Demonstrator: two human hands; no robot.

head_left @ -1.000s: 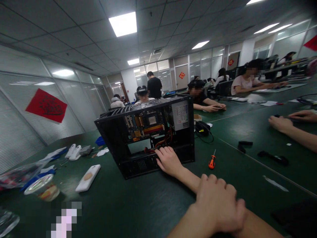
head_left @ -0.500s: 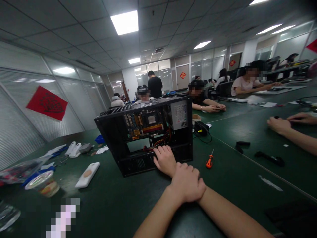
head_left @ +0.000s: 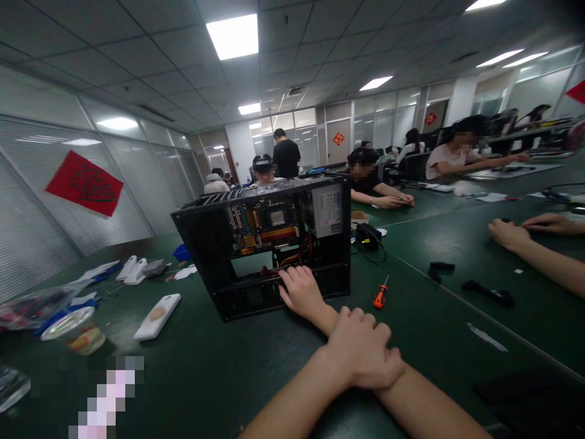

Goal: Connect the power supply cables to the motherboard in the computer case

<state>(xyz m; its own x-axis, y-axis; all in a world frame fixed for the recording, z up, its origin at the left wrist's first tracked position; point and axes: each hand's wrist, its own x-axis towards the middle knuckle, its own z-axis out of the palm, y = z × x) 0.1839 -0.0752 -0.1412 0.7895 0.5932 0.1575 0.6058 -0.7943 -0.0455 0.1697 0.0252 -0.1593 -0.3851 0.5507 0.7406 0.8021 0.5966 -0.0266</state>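
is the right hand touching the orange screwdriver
Apart. The head view shows green tabletop between the right hand and the orange screwdriver; the hand is at the computer case.

A grey tiled ceiling [head_left: 178,52] stretches over us, a square light panel [head_left: 232,36] glaring at the top, left of centre, and a smaller lamp [head_left: 375,83] burning at upper right. Down the left side of the frame runs a glass partition [head_left: 27,152] with pale slatted blinds, a red paper diamond [head_left: 85,184] stuck on it. At the back, centre, I see a white pillar [head_left: 239,149] and, right of it, a door [head_left: 333,155] with its own red ornament [head_left: 339,139]. The dark green tabletop [head_left: 443,235] fills the lower half, a thin pale seam [head_left: 485,314] crossing its right side.
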